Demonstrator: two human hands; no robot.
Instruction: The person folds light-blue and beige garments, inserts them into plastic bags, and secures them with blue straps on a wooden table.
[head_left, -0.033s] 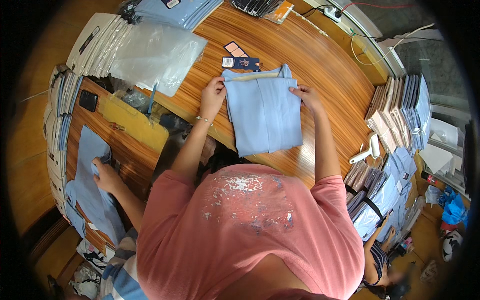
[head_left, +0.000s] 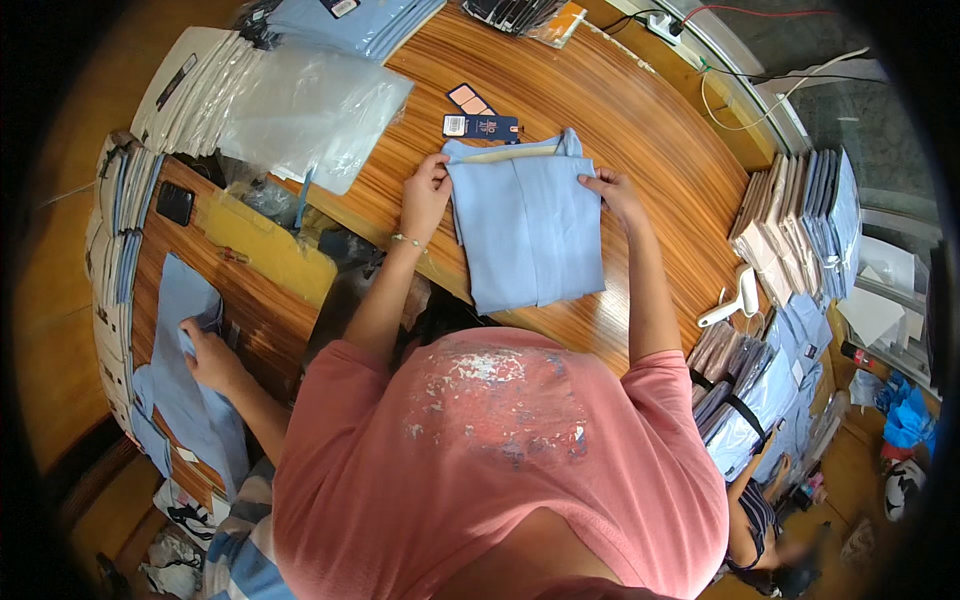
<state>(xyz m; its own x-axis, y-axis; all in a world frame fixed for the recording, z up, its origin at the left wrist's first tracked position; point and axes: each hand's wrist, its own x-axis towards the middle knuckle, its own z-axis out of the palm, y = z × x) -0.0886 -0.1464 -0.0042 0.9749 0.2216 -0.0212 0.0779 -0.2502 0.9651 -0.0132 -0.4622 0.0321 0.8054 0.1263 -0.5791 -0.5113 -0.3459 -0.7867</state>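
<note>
A light blue folded garment (head_left: 527, 235) lies flat on the wooden table in front of me, with a beige strip along its top fold. My left hand (head_left: 428, 195) pinches its upper left corner between thumb and fingers. At the upper right edge, my right hand (head_left: 612, 195) is closed on the cloth, thumb on top. Just beyond the garment's far edge lies a dark blue hang tag (head_left: 482, 127), with a second tag of two pinkish panels (head_left: 468, 99) behind it. Whether the tags are attached to the garment I cannot tell.
Clear plastic bags (head_left: 310, 110) and packed garments (head_left: 185, 90) are piled at the far left. A co-worker's hand (head_left: 213, 360) rests on blue cloth (head_left: 180, 330) at left, near a phone (head_left: 175, 202). At right stand garment stacks (head_left: 775, 225) and a white-handled lint roller (head_left: 735, 298).
My hands and the folded garment have not visibly moved. At left, the co-worker's hand and the cloth under it have shifted very slightly.
</note>
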